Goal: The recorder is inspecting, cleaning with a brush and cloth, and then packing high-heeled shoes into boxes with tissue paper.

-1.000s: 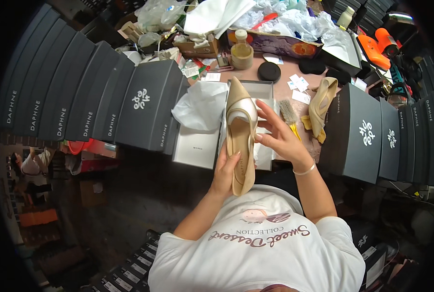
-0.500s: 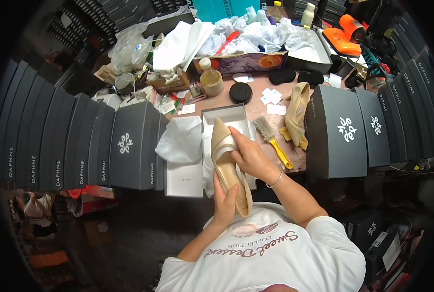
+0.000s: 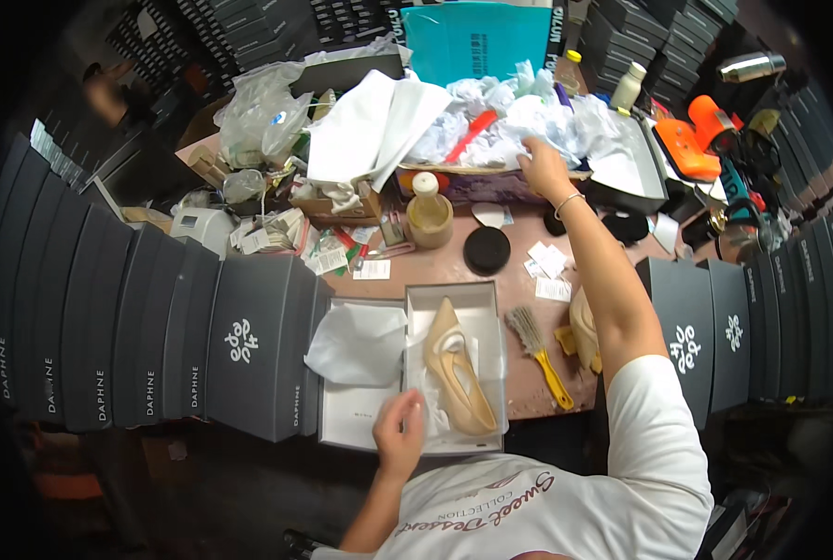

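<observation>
A beige pointed pump (image 3: 465, 397) lies in the white right half of an open shoebox (image 3: 491, 297), toe pointing away from me. Just left of it, my left hand (image 3: 400, 434) hovers over the box's near edge, fingers loosely curled and nothing in them. Stretched far forward, my right hand (image 3: 545, 171) is at the crumpled white paper (image 3: 491, 117) heaped in a low printed carton, thumb and forefinger apart. A second beige pump (image 3: 582, 331) is partly hidden behind my right forearm. White tissue (image 3: 359, 343) covers part of the box's left half.
A yellow-handled brush (image 3: 543, 359) lies right of the shoebox. Dark shoeboxes (image 3: 258, 350) stand in rows on both sides. Beyond the open box are a round black tin (image 3: 487, 250), a bottle of yellowish liquid (image 3: 429, 215), paper tags (image 3: 549, 266) and an orange tool (image 3: 692, 145).
The pump that both hands held now lies in the shoebox. My right hand has moved forward to the paper heap; my left has let go. The view has shifted.
</observation>
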Motion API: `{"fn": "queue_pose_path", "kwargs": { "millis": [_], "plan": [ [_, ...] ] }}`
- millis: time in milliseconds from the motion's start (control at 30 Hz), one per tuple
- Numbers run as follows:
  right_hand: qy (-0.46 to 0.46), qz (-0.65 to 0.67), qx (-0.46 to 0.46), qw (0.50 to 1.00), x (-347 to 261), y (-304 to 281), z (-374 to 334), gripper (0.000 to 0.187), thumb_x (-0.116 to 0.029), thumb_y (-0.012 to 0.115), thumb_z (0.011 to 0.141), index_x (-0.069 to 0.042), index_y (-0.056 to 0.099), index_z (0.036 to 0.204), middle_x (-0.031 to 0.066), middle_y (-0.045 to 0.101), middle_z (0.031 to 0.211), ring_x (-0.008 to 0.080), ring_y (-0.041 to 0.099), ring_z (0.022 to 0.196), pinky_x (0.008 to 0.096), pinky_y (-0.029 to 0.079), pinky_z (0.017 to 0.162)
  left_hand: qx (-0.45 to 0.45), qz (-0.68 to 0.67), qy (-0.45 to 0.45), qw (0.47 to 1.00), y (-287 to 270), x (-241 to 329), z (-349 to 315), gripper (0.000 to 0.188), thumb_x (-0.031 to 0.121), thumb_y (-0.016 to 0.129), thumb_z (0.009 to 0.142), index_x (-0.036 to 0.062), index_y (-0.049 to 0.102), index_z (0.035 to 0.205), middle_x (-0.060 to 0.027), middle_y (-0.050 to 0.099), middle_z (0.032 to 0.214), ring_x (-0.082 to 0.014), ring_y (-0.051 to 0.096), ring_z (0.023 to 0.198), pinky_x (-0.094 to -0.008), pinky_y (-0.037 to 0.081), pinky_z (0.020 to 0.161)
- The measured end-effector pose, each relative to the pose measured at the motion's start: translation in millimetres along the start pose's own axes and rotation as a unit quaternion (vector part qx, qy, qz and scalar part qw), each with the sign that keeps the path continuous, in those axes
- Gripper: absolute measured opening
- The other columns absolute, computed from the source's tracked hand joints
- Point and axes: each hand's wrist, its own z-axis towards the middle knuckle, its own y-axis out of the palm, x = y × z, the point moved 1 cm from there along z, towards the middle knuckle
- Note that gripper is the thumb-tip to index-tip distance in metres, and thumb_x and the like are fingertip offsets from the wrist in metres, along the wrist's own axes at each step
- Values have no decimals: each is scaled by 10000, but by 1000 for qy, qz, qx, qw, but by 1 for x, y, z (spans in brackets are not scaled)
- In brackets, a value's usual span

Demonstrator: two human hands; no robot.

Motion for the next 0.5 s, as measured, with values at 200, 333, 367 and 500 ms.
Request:
{"fn": "queue_pose_path", "kwargs": {
  "millis": [200,333,367,500],
  "plan": [
    [-32,-10,29,999,-2,6,8,459,-179,656,826,-113,540,1266,129,636,816,306,622,763,411,478,707,-12,-7,6,1000,12,-12,1,217,-16,612,842,-34,633,1057,-150,640,946,-223,652,812,-298,518,743],
    [-42,135,95,985,-3,-78,0,510,-116,626,872,-109,463,1355,102,579,751,212,559,665,333,461,629,-43,-75,-24,996,8,-25,1,215,0,553,915,-58,585,1119,-106,598,1031,-172,644,898,-273,514,799],
    [-7,146,53,988,1,-105,-9,528,-144,631,854,-87,447,1345,143,601,775,263,588,687,372,477,663,-50,-93,-27,994,8,-27,1,223,9,541,927,-62,572,1136,-97,586,1061,-166,630,911,-278,504,829],
    [167,237,-241,926,31,-161,-61,268,-259,651,883,-12,673,985,36,611,763,115,576,642,261,484,570,-35,-119,8,992,12,-18,-2,210,-23,553,900,-66,597,1100,-125,596,1060,-193,646,913,-291,506,821]
  ]
}}
